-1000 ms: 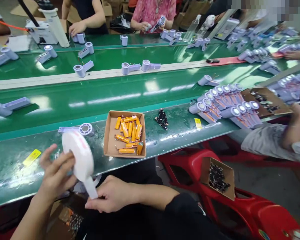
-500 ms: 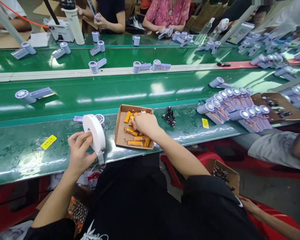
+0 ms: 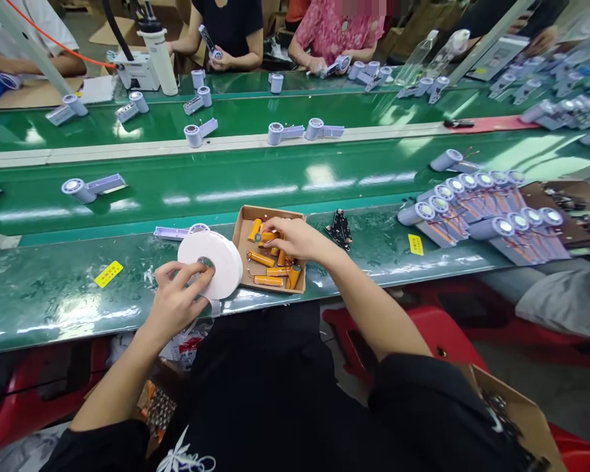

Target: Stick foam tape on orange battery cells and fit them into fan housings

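Note:
My left hand (image 3: 174,298) grips a wide roll of white tape (image 3: 225,272), with fingers in its core; a loose tape end hangs at the bottom. The roll is close to the left wall of a shallow cardboard box (image 3: 243,265). Over that box, my right hand (image 3: 302,239) pinches an orange cylindrical battery (image 3: 265,236) between thumb and fingers. Several more orange batteries (image 3: 269,280) with thin wires lie loose inside. Behind the roll, a lilac handheld-fan housing (image 3: 173,233) is partly hidden. Black circuit boards (image 3: 340,229) sit in a small pile right of the box.
Rows of lilac fan housings with wires (image 3: 445,219) crowd the bench at right. A green conveyor (image 3: 255,177) runs behind, carrying a fan housing (image 3: 80,190). Yellow labels (image 3: 109,274) lie on the bench. Co-workers sit opposite. A red stool (image 3: 417,328) stands below at right.
The tape roll has tipped from nearly edge-on to showing its flat face, and moved right toward the box. My right hand now has a battery raised in its fingertips. The view has shifted slightly.

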The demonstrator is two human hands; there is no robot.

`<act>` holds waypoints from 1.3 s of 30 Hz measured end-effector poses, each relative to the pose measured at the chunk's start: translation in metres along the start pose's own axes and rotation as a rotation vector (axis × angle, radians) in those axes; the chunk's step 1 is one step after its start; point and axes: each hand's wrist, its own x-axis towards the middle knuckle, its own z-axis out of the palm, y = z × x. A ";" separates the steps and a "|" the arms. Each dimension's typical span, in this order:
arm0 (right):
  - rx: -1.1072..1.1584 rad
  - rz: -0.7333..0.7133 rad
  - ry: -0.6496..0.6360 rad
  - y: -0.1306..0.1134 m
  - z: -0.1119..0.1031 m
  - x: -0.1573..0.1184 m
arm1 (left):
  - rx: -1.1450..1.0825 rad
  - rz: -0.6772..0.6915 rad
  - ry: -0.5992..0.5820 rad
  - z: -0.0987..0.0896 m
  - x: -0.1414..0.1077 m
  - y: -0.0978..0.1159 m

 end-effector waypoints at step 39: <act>1.309 0.258 0.852 -0.021 0.074 -0.125 | 0.326 -0.512 -0.886 0.026 0.115 -0.047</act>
